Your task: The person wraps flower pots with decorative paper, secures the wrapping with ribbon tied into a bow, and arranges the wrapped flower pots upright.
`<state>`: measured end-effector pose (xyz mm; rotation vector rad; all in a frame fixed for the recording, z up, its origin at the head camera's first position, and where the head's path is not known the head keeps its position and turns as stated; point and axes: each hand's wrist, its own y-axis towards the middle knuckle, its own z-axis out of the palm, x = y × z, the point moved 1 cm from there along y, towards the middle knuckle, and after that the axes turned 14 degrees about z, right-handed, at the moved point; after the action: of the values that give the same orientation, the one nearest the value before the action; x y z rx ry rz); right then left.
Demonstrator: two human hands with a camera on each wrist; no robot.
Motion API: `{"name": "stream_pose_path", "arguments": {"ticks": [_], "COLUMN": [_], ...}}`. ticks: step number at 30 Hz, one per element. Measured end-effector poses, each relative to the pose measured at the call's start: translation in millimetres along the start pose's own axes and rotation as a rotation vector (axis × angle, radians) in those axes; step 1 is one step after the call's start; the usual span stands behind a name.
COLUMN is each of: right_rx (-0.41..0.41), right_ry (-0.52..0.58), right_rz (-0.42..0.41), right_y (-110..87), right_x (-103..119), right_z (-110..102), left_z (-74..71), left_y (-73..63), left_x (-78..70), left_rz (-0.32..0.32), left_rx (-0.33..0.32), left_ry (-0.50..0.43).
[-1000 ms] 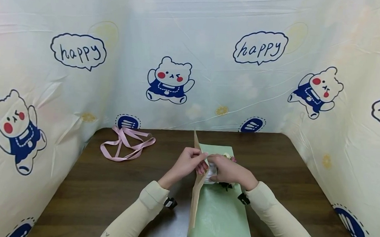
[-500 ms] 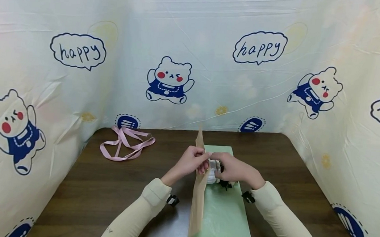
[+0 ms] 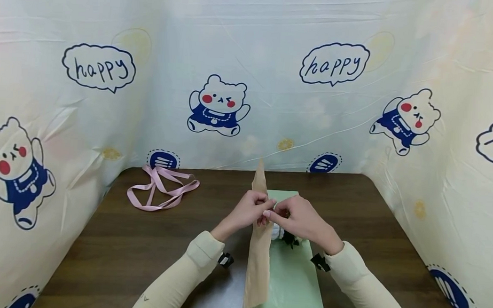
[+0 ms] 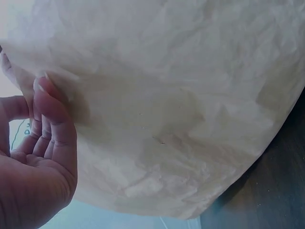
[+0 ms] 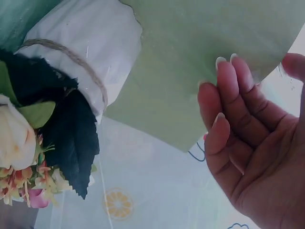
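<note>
A sheet of wrapping paper (image 3: 295, 286), green on one face and tan on the other, lies on the table with its left side raised and bent over. My left hand (image 3: 249, 208) pinches the raised edge, its fingertips partly behind the paper. Close beside it, my right hand (image 3: 302, 218) grips the same edge between thumb and fingers. Below the right hand lies a small flower bouquet (image 5: 21, 138), its stem end in a white wrap (image 5: 90, 43) tied with twine (image 5: 69, 52). Dark leaves (image 3: 290, 240) show under that hand in the head view; the blossoms are mostly hidden there.
A loosely looped pink ribbon (image 3: 164, 189) lies at the table's back left. The dark wooden table (image 3: 147, 256) is enclosed by a pale printed curtain (image 3: 224, 39) at the back and sides.
My right hand has left the bouquet's white wrap and come to the paper's edge beside my left hand. The raised paper has tipped further right, showing more tan.
</note>
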<state>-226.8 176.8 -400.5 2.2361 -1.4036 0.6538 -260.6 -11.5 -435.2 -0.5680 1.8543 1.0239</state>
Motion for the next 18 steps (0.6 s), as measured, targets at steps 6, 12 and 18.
{"name": "stream_pose_path", "arguments": {"ticks": [6,12,18], "right_rx": [-0.035,-0.03,-0.021], "right_ry": [0.004,-0.002,-0.024], "right_rz": [0.03,0.074,0.123], "right_y": [-3.3,-6.8,-11.6], "right_x": [5,-1,-8], "right_z": [-2,-5,-9], "left_z": [0.4,-2.2,-6.8], "left_y": [0.1,-7.8,-18.6], "left_x": [0.1,2.7,12.0], "left_rz": [0.035,0.167,0.288], "left_rx": [0.025,0.029,0.002], "left_ry": [0.022,0.191,0.41]}}
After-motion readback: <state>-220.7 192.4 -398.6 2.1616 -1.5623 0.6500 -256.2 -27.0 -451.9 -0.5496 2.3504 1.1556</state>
